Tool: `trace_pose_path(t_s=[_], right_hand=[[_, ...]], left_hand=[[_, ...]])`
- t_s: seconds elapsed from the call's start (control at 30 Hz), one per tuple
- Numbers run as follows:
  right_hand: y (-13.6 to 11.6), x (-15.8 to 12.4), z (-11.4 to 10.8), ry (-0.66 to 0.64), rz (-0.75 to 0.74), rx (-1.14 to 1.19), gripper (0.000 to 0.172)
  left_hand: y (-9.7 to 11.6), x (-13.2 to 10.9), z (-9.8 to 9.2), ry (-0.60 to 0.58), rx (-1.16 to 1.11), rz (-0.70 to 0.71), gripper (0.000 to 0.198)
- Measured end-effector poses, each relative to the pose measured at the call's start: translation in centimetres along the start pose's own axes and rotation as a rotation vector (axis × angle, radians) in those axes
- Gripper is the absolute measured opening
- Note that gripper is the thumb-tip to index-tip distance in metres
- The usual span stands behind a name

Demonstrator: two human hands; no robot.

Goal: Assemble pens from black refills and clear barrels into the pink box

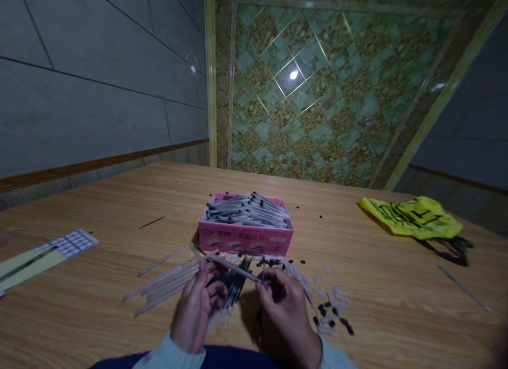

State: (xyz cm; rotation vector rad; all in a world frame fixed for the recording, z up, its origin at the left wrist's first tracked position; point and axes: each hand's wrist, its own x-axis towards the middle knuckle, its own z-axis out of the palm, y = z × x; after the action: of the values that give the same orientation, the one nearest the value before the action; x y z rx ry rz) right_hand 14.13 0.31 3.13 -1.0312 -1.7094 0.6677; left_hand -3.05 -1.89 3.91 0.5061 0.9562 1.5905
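Note:
A grey pen (236, 267) slants between my two hands above the table, in front of a pink box. My left hand (198, 300) pinches its upper left end between thumb and forefinger, the other fingers loosely curled. At its lower right end, the fingertips of my right hand (283, 300) are closed; a thin dark piece shows below them, too blurred to name. Dark refills (238, 284) lie in a bundle between and beneath my hands. Clear pen barrels (169, 281) are spread beside my left hand. Small black caps (325, 309) and clear pieces (337, 295) lie right of my right hand.
The pink box (246, 242), heaped with assembled pens (248, 210), stands just beyond my hands. A yellow bag (413, 215) with black straps is at the right, near a lone thin stick (464, 288). A printed card (51, 255) lies at the left. Walls border the table (159, 194).

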Motion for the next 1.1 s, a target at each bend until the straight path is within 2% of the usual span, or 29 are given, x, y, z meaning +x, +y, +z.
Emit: trace_pose_path(t_s=[0.17, 0.43, 0.5, 0.6, 0.77, 0.9, 1.1], right_hand=[[-0.3, -0.2, -0.5, 0.014, -0.162, -0.109, 0.007], [-0.5, -0.7, -0.6, 0.003, -0.317, -0.135, 0.012], [-0.7, -0.6, -0.6, 0.019, -0.284, -0.121, 0.010], [-0.8, -0.2, -0.5, 0.081, -0.142, -0.048, 0.006], [-0.8, 0.6, -0.1, 0.146, 0.090, 0.172, 0.019], [-0.6, 0.8, 0.0, 0.094, 0.173, 0.265, 0.025], [-0.6, 0.6, 0.0, 0.055, 0.207, 0.306, 0.021]], left_hand=[[-0.2, 0.0, -0.1, 0.048, 0.049, 0.040, 0.036], [-0.2, 0.3, -0.4, 0.011, 0.029, 0.025, 0.031], [-0.3, 0.4, -0.5, 0.013, -0.015, 0.006, 0.032], [-0.1, 0.4, -0.6, 0.016, -0.074, -0.052, 0.032], [0.3, 0.3, -0.4, 0.004, -0.075, -0.082, 0.034], [0.0, 0.4, -0.4, 0.028, -0.001, -0.040, 0.031], [0.0, 0.1, -0.4, 0.030, 0.028, -0.016, 0.037]])
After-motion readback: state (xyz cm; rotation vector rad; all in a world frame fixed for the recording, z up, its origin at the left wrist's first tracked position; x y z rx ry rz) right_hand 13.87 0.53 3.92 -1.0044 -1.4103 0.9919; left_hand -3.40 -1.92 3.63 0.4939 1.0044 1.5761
